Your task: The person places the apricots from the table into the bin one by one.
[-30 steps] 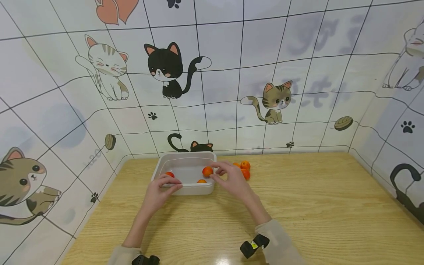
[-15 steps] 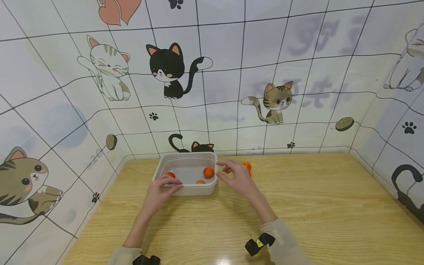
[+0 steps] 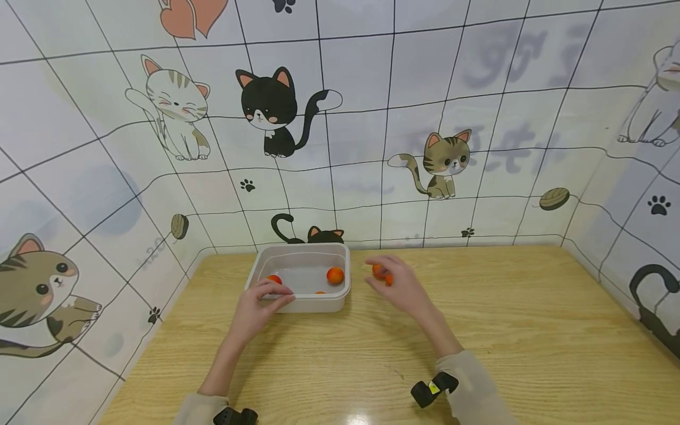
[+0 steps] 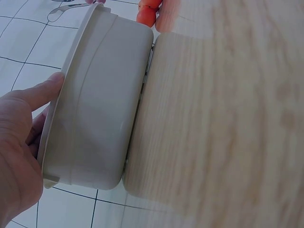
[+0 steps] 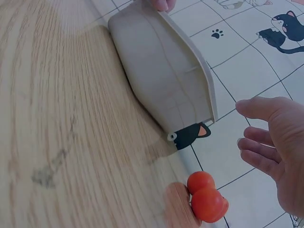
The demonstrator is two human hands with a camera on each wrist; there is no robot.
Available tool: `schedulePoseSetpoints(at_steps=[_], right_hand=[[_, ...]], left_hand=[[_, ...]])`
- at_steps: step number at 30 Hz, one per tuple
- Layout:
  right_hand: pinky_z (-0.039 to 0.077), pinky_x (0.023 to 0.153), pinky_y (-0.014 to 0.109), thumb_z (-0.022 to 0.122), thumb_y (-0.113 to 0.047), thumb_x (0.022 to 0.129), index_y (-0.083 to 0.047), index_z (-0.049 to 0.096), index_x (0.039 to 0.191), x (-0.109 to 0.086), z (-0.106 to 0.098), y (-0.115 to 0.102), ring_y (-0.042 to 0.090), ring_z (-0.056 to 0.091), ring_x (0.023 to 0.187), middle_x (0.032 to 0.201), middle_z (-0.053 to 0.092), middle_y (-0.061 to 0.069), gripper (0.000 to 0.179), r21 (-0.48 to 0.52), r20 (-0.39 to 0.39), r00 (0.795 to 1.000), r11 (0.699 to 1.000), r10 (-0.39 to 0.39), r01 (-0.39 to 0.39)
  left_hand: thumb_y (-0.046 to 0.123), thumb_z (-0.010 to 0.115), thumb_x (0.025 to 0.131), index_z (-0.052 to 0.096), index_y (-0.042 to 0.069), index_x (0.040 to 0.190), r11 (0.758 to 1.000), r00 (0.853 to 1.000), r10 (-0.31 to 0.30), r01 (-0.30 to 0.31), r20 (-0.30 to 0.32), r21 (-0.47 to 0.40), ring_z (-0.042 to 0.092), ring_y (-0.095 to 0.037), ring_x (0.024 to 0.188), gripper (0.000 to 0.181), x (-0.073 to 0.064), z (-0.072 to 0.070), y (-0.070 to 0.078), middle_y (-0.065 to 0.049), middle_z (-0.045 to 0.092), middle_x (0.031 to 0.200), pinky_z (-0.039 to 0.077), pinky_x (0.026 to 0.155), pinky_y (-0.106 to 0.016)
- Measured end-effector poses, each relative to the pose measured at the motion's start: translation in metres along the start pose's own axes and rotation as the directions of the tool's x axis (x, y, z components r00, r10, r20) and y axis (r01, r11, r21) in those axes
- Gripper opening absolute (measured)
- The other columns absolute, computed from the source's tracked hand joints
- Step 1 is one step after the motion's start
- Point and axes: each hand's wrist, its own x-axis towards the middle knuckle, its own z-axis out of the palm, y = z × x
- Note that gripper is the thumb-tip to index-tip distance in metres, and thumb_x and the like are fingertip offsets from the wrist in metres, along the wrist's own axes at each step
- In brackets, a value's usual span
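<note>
My left hand [image 3: 255,310] pinches the front rim of a pale plastic box [image 3: 313,304], thumb outside and fingers over the edge; the left wrist view shows this grip on the box wall [image 4: 95,109]. Inside lie round orange-red fruits: one on the right [image 3: 334,275], one at the left [image 3: 274,279] partly behind the fingers, and one at the front [image 3: 320,293] mostly hidden by the wall. Right of the box, my right hand [image 3: 401,286] holds nothing, its thumb and fingers spread apart around more fruit [image 3: 378,271]. In the right wrist view these fruits [image 5: 207,199] sit clustered below the hand.
The box stands on a wooden table [image 3: 504,330] close to its back edge. Behind and at both sides rises a white wall covering [image 3: 356,136] with a grid and cartoon cats. Dark devices are strapped to the left wrist [image 3: 235,416] and right wrist [image 3: 434,389].
My right hand has moved right, away from the fruit at the box's right side and over to the cluster outside. My left hand has stayed on the rim.
</note>
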Motion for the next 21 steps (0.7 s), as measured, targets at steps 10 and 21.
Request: schedulePoseSetpoints(at_steps=[10, 21], right_hand=[[0.054, 0.089, 0.050, 0.079, -0.013, 0.089, -0.007, 0.069, 0.122, -0.004, -0.012, 0.006, 0.037, 0.064, 0.103, 0.121, 0.065, 0.013, 0.035, -0.051, -0.011, 0.999, 0.998, 0.041, -0.041], [0.049, 0.097, 0.053, 0.080, -0.018, 0.088, -0.005, 0.069, 0.123, -0.006, -0.012, 0.025, 0.036, 0.059, 0.113, 0.121, 0.065, 0.013, 0.039, -0.141, -0.027, 0.995, 0.985, 0.101, -0.104]], left_hand=[[0.008, 0.083, 0.083, 0.078, 0.009, 0.088, 1.000, 1.000, 0.003, -0.002, 0.011, -0.017, 0.063, -0.023, 0.091, 0.007, -0.002, -0.003, 0.015, -0.002, 0.070, 0.091, 0.052, 0.084, -0.033], [-0.002, 0.082, 0.081, 0.076, 0.002, 0.087, 1.000, 1.000, -0.018, 0.018, -0.007, 0.012, 0.062, -0.028, 0.091, 0.009, -0.002, -0.002, 0.020, -0.009, 0.069, 0.090, 0.051, 0.084, -0.038]])
